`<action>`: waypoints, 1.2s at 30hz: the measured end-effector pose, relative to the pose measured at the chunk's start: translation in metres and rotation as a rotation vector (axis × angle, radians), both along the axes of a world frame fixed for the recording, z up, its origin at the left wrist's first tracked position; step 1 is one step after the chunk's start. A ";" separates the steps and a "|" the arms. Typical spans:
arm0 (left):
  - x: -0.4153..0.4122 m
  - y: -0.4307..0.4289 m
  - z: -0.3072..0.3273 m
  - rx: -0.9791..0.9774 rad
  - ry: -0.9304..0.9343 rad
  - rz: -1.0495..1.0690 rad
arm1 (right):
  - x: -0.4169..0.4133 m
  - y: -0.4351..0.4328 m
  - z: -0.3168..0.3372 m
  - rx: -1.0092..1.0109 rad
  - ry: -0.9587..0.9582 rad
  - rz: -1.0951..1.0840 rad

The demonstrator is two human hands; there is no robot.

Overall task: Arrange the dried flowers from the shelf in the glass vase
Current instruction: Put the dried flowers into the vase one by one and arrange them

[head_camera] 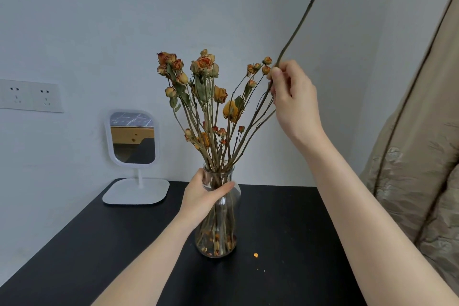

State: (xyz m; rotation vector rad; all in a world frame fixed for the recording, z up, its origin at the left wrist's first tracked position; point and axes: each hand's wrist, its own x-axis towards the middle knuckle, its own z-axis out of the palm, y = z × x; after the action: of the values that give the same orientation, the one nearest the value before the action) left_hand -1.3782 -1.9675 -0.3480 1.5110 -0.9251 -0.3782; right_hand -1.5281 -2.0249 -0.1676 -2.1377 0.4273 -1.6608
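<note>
A clear glass vase (pixel 224 228) stands on the black table (pixel 285 231), filled with several dried orange and yellow roses (pixel 203 64) on thin stems. My left hand (pixel 203 196) grips the vase around its neck. My right hand (pixel 293 99) is raised at the right side of the bouquet, level with the flower heads, and pinches a long bare stem (pixel 305 12) that runs up and out of the top of the view. Its flower end is out of view.
A white standing mirror (pixel 133 136) sits at the table's back left corner. A wall socket (pixel 29 95) is at the left. A beige curtain (pixel 422 156) hangs at the right. A small orange petal scrap (pixel 255 255) lies right of the vase.
</note>
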 end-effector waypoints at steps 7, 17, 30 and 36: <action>0.000 0.001 0.000 -0.020 -0.022 -0.002 | 0.006 0.003 0.016 -0.053 0.063 -0.143; 0.001 0.000 -0.001 -0.009 -0.036 0.015 | 0.023 -0.001 -0.012 0.012 0.347 -0.167; 0.000 -0.001 0.000 -0.009 -0.042 0.042 | 0.043 0.002 -0.066 0.210 0.723 -0.079; 0.001 -0.003 -0.001 -0.017 -0.051 0.046 | 0.042 0.003 -0.056 0.188 0.459 -0.060</action>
State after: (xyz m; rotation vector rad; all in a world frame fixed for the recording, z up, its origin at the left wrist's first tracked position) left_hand -1.3768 -1.9704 -0.3493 1.5292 -0.9298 -0.2990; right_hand -1.4862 -2.0214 -0.2237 -2.3678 0.7533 -1.0930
